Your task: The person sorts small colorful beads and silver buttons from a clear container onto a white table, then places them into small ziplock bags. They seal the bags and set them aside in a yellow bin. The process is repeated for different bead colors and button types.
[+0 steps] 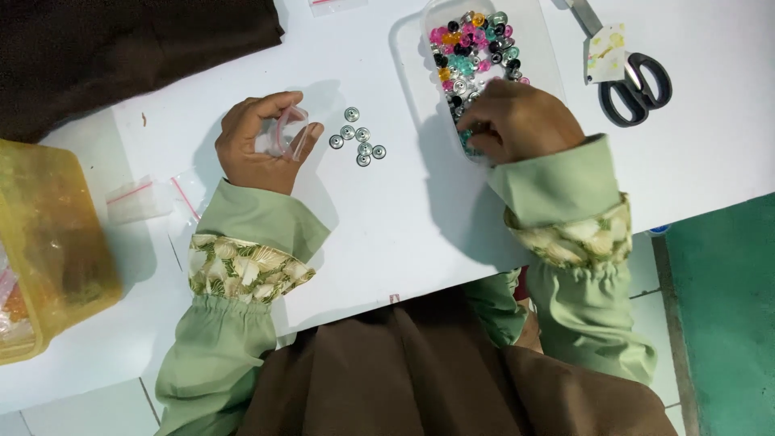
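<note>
left hand [257, 144]: closed on a small clear bag [287, 134], beside loose silver buttons [357, 143].
right hand [517, 121]: fingers curled into the white tray [416, 64] of coloured buttons [472, 44]; grip hidden.
around: scissors [634, 81] at far right edge; yellow tub [48, 242] at left edge of the counter [387, 226].

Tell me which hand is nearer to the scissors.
Right. The right hand rests in the bead tray, just left of the scissors; the left hand holds a small plastic bag far across the table.

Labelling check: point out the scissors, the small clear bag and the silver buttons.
scissors [638, 87], head view, on the black handles.
small clear bag [288, 133], head view, on its open mouth.
silver buttons [358, 142], head view, middle of the cluster.
</note>
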